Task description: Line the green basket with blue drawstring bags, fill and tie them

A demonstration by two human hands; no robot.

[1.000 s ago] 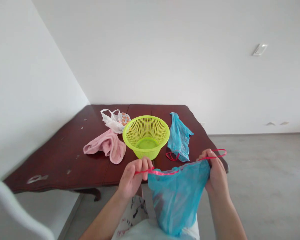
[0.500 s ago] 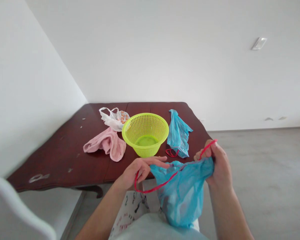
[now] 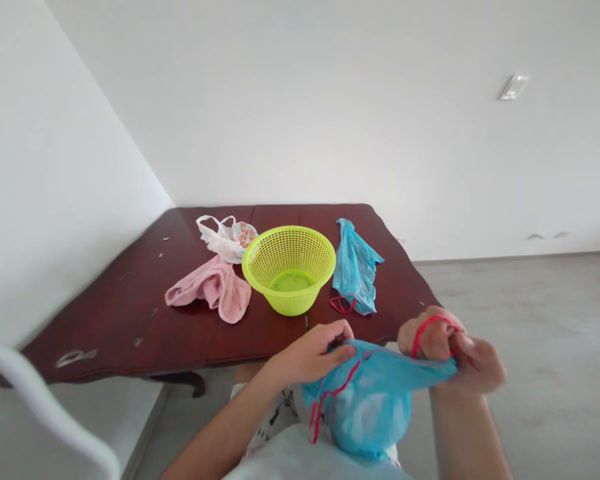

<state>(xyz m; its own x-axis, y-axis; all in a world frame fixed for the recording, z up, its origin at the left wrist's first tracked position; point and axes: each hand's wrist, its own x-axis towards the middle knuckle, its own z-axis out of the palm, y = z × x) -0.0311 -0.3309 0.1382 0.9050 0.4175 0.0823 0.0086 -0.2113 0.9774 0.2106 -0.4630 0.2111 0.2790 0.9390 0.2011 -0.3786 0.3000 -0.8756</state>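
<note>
A translucent blue drawstring plastic bag (image 3: 370, 407) hangs between my hands above my lap, bulging at the bottom with something pale that I cannot make out. My left hand (image 3: 325, 350) pinches the bag's rim on its left side. My right hand (image 3: 453, 350) is closed on the bag's right corner, with the red drawstring (image 3: 433, 321) looped over its fingers. Another length of the red string dangles from the left part of the rim.
On the dark wooden table (image 3: 125, 300) are a yellow-green plastic basket (image 3: 290, 303), a pink cloth (image 3: 213, 287), a white plastic bag (image 3: 225, 240) and a second blue drawstring bag (image 3: 355, 267). A white chair back (image 3: 45, 407) stands at lower left.
My right hand has moved right and down, pulling the bag's corner and string outward. My left hand has shifted right onto the rim and let go of the string loop, which now hangs loose.
</note>
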